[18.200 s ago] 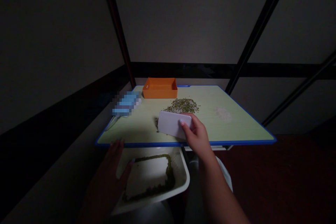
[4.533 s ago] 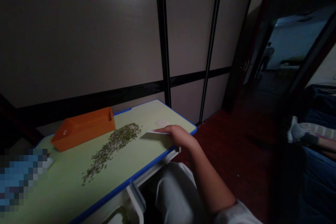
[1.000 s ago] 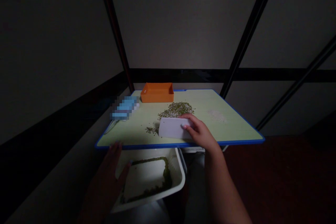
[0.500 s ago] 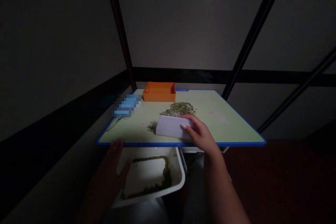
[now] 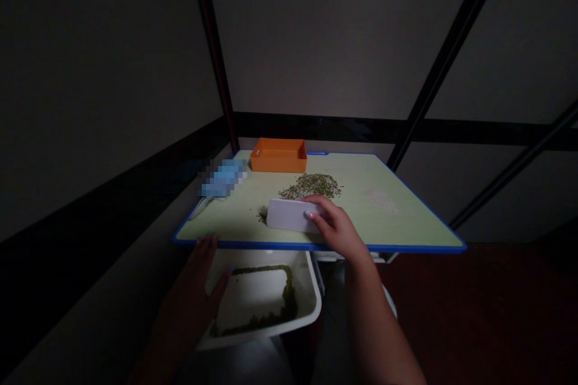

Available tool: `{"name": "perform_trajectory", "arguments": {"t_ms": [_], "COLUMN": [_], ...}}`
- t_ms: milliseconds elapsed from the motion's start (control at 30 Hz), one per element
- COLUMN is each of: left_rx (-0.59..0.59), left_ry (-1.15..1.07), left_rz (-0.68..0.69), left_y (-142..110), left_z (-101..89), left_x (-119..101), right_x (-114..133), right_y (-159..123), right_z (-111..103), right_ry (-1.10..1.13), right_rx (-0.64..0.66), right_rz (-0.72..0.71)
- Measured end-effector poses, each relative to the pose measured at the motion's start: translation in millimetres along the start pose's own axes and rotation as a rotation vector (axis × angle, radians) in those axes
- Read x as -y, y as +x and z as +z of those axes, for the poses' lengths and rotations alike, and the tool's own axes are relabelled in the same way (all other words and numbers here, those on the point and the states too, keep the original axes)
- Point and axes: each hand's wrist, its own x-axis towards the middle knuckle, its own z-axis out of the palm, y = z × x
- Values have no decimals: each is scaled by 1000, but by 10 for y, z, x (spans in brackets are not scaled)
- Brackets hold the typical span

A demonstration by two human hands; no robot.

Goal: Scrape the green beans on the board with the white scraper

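My right hand [image 5: 338, 230] grips a flat white scraper [image 5: 289, 215] by its right end, thumb on the near face. The scraper is tilted up on its long edge on the green tabletop [image 5: 406, 230]. Behind it spreads a pile of small green and pale grains [image 5: 316, 184]. A small dark cluster of grains [image 5: 262, 215] lies at its left end. In shadow, my left hand [image 5: 198, 289] has its fingers stretched and thumb apart, by the left side of a white bin [image 5: 316, 307] below the table's front edge. Whether it touches the bin I cannot tell.
An orange tray [image 5: 279, 162] stands at the back left of the table. Left of it lies a blurred blue object [image 5: 224, 177]. A pale scatter of grains [image 5: 380, 200] is on the right. Green grains [image 5: 289, 304] line the bin's inner edges. Dark-framed walls stand close behind and left.
The scraper has moved slightly left along the tabletop, closer to the small cluster of grains. The whole view has shifted a little. My left hand keeps its place by the bin.
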Motion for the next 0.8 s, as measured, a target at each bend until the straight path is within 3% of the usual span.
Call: {"name": "perform_trajectory", "arguments": {"t_ms": [300, 800], "left_rx": [81, 3], "left_ry": [2, 7], "left_rz": [-50, 2], "left_y": [29, 1], "left_z": [-71, -8], "left_x": [-92, -21], "right_x": [14, 0], "right_y": [5, -10], "right_z": [2, -44], "right_ry": [22, -24], "right_rx": [-34, -50], "right_rz": [-4, 24]}}
